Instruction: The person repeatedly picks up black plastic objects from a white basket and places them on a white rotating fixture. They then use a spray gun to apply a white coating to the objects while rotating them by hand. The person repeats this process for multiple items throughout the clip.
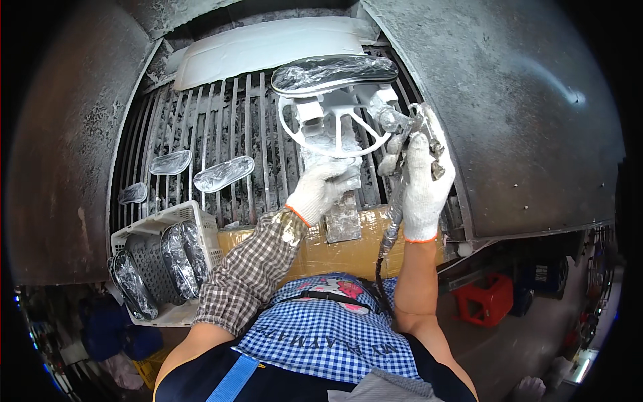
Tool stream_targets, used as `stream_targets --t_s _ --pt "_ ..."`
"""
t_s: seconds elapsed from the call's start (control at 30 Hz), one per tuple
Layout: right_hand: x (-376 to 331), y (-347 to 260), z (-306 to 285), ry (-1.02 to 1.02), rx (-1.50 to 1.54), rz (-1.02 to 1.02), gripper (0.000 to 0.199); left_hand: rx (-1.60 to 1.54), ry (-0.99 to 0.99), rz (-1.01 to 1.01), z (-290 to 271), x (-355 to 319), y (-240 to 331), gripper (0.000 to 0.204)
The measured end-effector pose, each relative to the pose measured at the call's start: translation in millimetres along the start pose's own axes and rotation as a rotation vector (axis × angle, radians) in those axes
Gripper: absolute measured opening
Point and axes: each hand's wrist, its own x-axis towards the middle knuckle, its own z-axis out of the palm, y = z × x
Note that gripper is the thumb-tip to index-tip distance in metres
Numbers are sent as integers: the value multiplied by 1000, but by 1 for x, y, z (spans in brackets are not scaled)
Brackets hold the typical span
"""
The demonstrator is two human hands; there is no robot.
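Note:
My left hand [321,189], in a white glove, grips the paint-caked post of a white turntable stand [333,127] over the grille. On top of the stand lies a dark shoe sole [335,72] with a glossy wet coat. My right hand [422,191], also gloved, holds a paint-crusted spray gun [405,130] just right of the stand, its nozzle turned toward the sole. A hose [387,244] hangs from the gun down past my apron.
Two coated soles [223,173] and a third [133,193] lie on the metal grille [228,120] to the left. A white basket [157,224] at the lower left holds several more soles. Grey booth walls [509,100] flank the grille. A red stool [487,298] stands at the right.

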Motion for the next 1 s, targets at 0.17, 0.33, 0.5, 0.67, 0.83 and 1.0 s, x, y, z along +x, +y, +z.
stream_targets --t_s 0.17,0.33,0.5,0.67,0.83,1.0 --pt "1 -4 -5 94 -40 -41 50 -19 -63 -33 -10 9 -3 35" --pt "-1 -5 -9 197 -147 -128 51 -22 -45 -42 -9 9 -3 50" --pt "-2 -5 -5 108 -118 -94 52 -26 -46 -32 -6 7 -2 50" --pt "-1 2 -8 15 -119 -65 50 1 -54 -31 -4 3 2 46" --pt "0 -6 -4 32 -24 -26 49 22 -46 3 9 -8 8 39" --pt "2 -14 -11 66 -32 -27 48 76 -57 -46 2 -7 14 51"
